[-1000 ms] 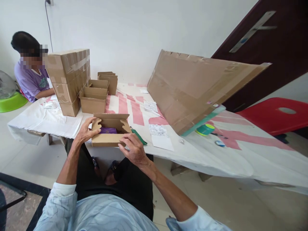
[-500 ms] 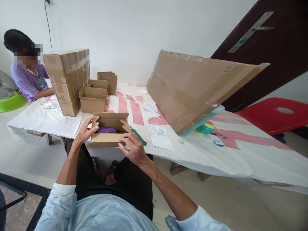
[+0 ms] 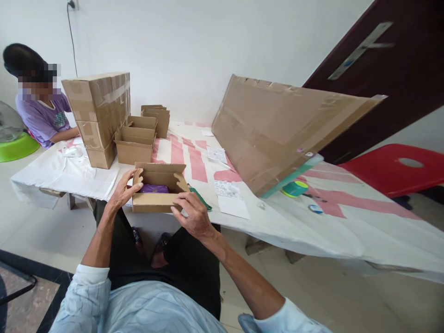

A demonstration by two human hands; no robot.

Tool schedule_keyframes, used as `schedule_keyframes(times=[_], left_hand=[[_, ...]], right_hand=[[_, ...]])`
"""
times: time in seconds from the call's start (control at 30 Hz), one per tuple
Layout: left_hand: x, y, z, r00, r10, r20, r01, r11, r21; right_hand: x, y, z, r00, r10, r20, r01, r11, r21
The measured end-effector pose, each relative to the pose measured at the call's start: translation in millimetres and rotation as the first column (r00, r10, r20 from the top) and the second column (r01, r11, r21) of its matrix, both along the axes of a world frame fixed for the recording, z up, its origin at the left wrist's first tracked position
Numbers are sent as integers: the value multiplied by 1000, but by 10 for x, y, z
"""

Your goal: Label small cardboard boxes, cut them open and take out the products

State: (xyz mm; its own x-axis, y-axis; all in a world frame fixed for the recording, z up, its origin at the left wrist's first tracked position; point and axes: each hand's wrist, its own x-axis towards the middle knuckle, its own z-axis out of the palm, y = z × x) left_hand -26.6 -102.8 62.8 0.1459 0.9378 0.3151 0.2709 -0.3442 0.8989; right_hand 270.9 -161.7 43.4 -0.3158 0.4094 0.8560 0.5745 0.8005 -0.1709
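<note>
- While both forearms reach out from pale blue sleeves, the right hand (image 3: 194,213) sits closest, fingers curled and pinching the front right corner of the small cardboard box (image 3: 157,187).
- On the box's other side, the left hand (image 3: 125,190) grips the left wall, thumb hooked over the notched side flap, fingers wrapped round the outside.
- The box itself: plain brown corrugated card, lid open and standing up at the back, a purple item (image 3: 154,188) lying inside on the floor of it.
- It rests at the near edge of the white-and-pink covered table (image 3: 312,222), squarely between the two hands.
- Just right of the box, a green strip (image 3: 200,198) pokes out, then a printed paper sheet (image 3: 231,198).
- Behind the box, open empty cartons (image 3: 135,138) stand in a row beside a tall taped carton (image 3: 99,113).
- Further back and left of the box, another person (image 3: 41,108) sits at the table.
- Well to the box's right, a large flattened cardboard sheet (image 3: 277,125) leans above a teal tape roll (image 3: 294,188).
</note>
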Motion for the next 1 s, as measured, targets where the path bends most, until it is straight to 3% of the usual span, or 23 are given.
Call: schedule_keyframes(times=[0.53, 0.8, 0.9, 1.0], left_hand=[[-59, 2, -115, 998, -63, 13, 63, 998, -10], [-28, -92, -260, 997, -59, 44, 57, 998, 40], [-25, -164, -296, 999, -49, 21, 47, 997, 66], [-19, -246, -324, 999, -33, 15, 31, 996, 89]], right_hand=[[-9, -34, 13, 1000, -18, -2, 18, 1000, -11], [41, -91, 114, 1000, 5, 8, -4, 984, -179], [64, 0, 219, 985, -174, -5, 164, 938, -304], [82, 146, 305, 922, -373, 106, 382, 824, -419]])
